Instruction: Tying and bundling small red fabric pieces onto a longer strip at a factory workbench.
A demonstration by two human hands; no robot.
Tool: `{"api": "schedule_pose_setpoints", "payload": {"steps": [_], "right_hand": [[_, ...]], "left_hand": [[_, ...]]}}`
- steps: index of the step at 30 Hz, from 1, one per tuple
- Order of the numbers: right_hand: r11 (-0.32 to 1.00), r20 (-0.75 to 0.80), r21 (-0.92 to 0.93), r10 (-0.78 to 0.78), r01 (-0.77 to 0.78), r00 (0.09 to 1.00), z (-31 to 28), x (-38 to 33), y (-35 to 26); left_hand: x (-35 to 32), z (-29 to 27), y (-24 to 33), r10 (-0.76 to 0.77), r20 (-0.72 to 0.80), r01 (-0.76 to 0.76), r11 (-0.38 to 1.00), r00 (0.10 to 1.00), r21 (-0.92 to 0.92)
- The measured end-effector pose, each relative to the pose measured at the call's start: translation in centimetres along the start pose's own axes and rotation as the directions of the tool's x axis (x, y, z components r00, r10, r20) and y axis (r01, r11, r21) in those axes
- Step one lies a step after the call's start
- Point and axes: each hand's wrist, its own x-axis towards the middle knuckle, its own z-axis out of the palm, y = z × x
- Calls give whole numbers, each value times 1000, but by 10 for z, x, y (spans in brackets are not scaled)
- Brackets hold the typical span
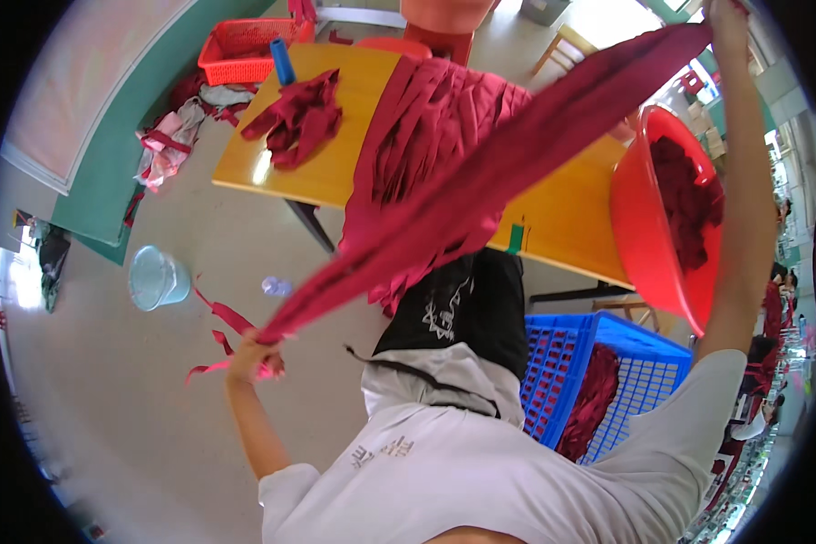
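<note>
A long dark red fabric strip (480,181) stretches diagonally between my two hands, in front of the table. My left hand (256,360), low at the left, is closed around one end, and loose tails of the strip (231,317) dangle beyond it. High at the far right my right hand (727,20) grips the other end, its fingers partly cut off by the picture's edge. Behind the strip, a layered pile of red fabric strips (435,104) drapes over the table's front edge. A crumpled red cloth (304,118) lies on the table's left part.
The yellow table (358,68) carries a blue cylinder (282,62). A red basin (639,208) holding dark red fabric is at the right. Below stands a blue crate (639,340) with red fabric. A pale bucket (157,279), fabric scraps (168,145) and a red basket (245,68) are left.
</note>
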Motion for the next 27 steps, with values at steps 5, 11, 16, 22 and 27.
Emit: {"api": "schedule_pose_setpoints", "payload": {"steps": [5, 11, 16, 22, 27], "right_hand": [[-434, 531, 806, 234, -402, 814, 3, 17, -131], [-864, 396, 331, -239, -380, 887, -21, 81, -243], [177, 332, 940, -267, -292, 905, -21, 79, -304], [-188, 83, 907, -798, -377, 597, -129, -66, -272], [-407, -299, 676, -914, -614, 276, -222, -224, -149]], "left_hand": [[25, 31, -22, -6, 228, 90, 929, 974, -359], [14, 21, -9, 142, 236, 7, 844, 961, -537], [9, 53, 37, 238, 286, -120, 919, 928, -377], [35, 125, 91, 346, 425, -166, 899, 836, -406], [32, 170, 118, 463, 446, -252, 855, 766, -454]]}}
